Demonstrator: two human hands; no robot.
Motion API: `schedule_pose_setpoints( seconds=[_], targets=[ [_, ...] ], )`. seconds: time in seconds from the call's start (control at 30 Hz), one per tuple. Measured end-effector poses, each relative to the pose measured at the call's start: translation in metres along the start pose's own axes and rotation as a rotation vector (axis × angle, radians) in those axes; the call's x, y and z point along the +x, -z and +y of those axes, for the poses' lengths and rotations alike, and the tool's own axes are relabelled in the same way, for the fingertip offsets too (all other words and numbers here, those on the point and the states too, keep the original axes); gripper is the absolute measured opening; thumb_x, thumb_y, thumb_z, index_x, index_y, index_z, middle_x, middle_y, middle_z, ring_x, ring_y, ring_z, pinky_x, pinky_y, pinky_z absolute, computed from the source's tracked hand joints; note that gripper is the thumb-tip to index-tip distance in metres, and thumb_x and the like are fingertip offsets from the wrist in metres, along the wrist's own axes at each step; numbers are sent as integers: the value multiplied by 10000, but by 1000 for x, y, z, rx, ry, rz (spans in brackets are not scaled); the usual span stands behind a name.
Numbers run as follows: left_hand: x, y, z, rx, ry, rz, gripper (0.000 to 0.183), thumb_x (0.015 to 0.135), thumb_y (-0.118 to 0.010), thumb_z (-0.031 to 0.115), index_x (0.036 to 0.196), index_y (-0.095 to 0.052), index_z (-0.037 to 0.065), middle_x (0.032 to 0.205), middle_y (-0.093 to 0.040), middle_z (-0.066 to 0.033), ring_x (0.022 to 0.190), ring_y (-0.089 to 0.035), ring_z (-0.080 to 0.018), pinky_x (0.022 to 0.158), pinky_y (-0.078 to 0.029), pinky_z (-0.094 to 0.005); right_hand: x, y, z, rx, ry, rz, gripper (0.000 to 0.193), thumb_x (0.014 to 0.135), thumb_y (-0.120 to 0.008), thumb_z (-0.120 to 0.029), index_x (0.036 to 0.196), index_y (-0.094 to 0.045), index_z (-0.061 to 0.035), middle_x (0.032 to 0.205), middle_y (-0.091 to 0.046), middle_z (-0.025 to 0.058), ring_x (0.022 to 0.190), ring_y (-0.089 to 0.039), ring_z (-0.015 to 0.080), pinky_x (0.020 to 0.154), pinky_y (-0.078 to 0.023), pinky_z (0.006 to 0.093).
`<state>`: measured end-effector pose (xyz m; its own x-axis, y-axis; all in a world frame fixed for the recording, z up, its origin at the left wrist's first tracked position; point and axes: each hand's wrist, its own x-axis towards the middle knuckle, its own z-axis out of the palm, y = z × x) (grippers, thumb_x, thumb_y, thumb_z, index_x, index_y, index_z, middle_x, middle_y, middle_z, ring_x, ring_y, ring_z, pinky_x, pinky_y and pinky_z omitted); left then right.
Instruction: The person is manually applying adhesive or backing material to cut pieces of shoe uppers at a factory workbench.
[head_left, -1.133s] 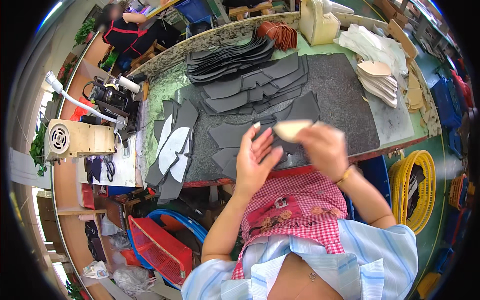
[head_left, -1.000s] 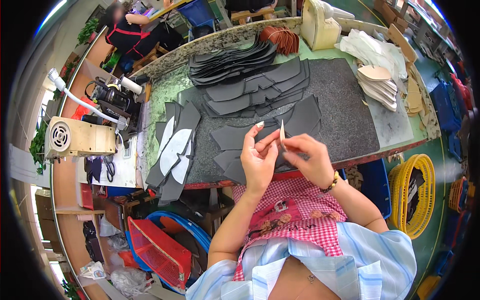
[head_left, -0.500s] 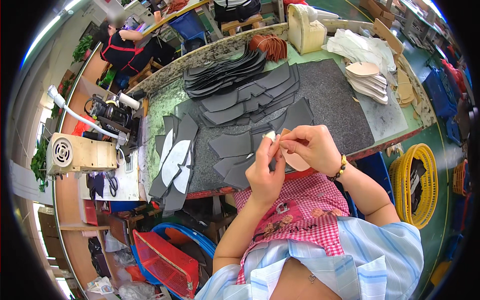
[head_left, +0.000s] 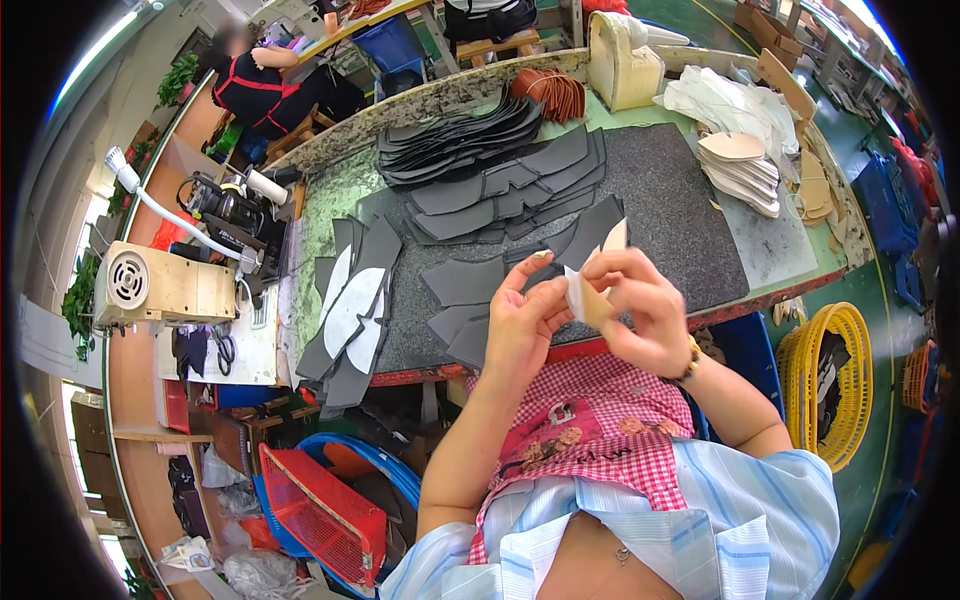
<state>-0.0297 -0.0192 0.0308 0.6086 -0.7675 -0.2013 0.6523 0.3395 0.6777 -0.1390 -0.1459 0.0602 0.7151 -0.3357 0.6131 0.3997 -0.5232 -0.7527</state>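
Observation:
Above the front edge of the table, a thin piece (head_left: 597,306) with a tan side and a whitish side is pinched between my two hands. My left hand (head_left: 522,325) grips its left edge between thumb and a finger, while the raised index finger has something small and cream-coloured at its tip. Around the other side of the piece, the fingers of my right hand (head_left: 645,318) are curled. A pale tip sticks up behind that hand; whether it belongs to the same piece I cannot tell. Overlapping dark grey cut pieces (head_left: 465,281) lie just beyond my hands.
Dark cut pieces (head_left: 450,145) are piled at the back, beside a reddish-brown bundle (head_left: 548,95). Tan-and-white pieces (head_left: 740,172) are stacked at right. White shapes (head_left: 352,302) lie on dark pieces at left, near a sewing machine (head_left: 165,285). A yellow basket (head_left: 825,385) stands right.
The held piece has turned and now shows a whitish face beside the tan one. My right hand has lowered and its fingers have spread somewhat; the view has shifted slightly.

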Motion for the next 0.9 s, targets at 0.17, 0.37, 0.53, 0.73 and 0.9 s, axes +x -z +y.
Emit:
schedule_pose_setpoints(
  seconds=[0.17, 0.37, 0.53, 0.73, 0.9],
  targets=[
    [7, 21, 22, 739, -366, 164, 310, 879, -628, -5, 1142, -478, 63, 819, -670, -66, 622, -551, -47, 537, -463, -217, -59, 97, 5, 72, -481, -754, 94, 724, -653, -70, 795, -619, -19, 776, -655, 107, 651, -650, 191, 612, -513, 303],
    [-52, -14, -16, 1140, -926, -465, 299, 791, -659, -39, 1052, -527, 17, 808, -667, -113, 617, -633, -177, 549, -533, -291, -97, 65, 11, 1013, -1102, -253, 497, 835, -725, -214, 1230, -524, 10, 1193, -605, 134, 1098, -597, 238, 931, -487, 385],
    [-60, 19, -8, 1166, -804, -150, 466, 683, -750, -24, 1081, -511, 14, 870, -628, -107, 720, -625, -157, 677, -529, -279, -51, 29, 63, 820, -811, 28, 214, 844, -691, -113, 992, -576, -10, 921, -650, 50, 835, -629, 141, 743, -500, 297],
    [-18, 63, -38, 1028, -643, 332, 467, 745, -752, -36, 1132, -496, 12, 941, -577, -60, 855, -568, -98, 758, -474, -234, -8, -1, 114, -82, -500, -181, 245, 797, -743, -191, 877, -607, -3, 787, -625, 63, 720, -599, 120, 644, -482, 273],
    [-16, 69, -46, 1036, -575, 356, 474, 751, -755, -16, 1151, -503, 9, 938, -585, -54, 832, -571, -96, 753, -473, -233, -1, -4, 111, -172, -514, -217, 254, 776, -733, -194, 888, -625, 6, 835, -634, 104, 710, -628, 226, 658, -497, 323]
  ],
)
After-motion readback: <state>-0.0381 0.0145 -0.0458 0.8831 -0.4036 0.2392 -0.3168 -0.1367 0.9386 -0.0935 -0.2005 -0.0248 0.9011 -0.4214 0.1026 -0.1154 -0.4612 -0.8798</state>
